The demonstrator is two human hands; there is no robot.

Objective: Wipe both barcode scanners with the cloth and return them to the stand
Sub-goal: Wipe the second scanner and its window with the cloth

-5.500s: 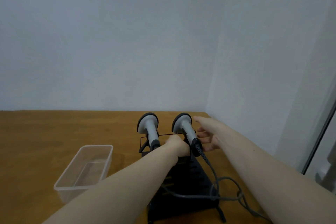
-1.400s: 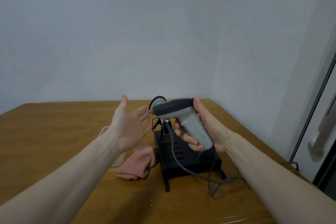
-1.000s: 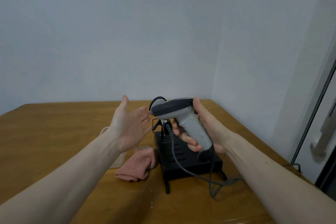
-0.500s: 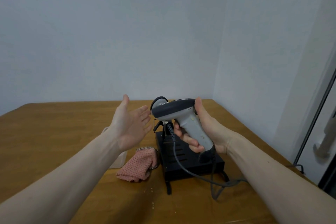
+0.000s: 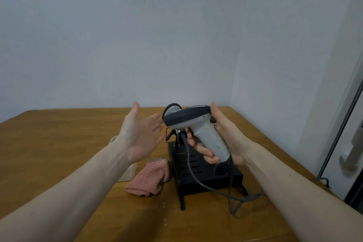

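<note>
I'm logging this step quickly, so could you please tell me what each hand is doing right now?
Left hand: open, palm up, holding nothing.
Right hand: closed around the handle of a scanner, held above the stand.

Soft, even, dimmish indoor light, faint shadows on the table point(image 5: 59, 143), slight overall softness, wide-angle bending at edges.

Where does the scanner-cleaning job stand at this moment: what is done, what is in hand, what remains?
Done: one scanner is off the stand. In hand: the right hand grips its handle, which shows pale specks; the left hand is open and holds nothing. Left: the cloth lies on the table beside the stand, so wiping has not visibly begun. The second scanner sits in the stand. Both need wiping.
</note>
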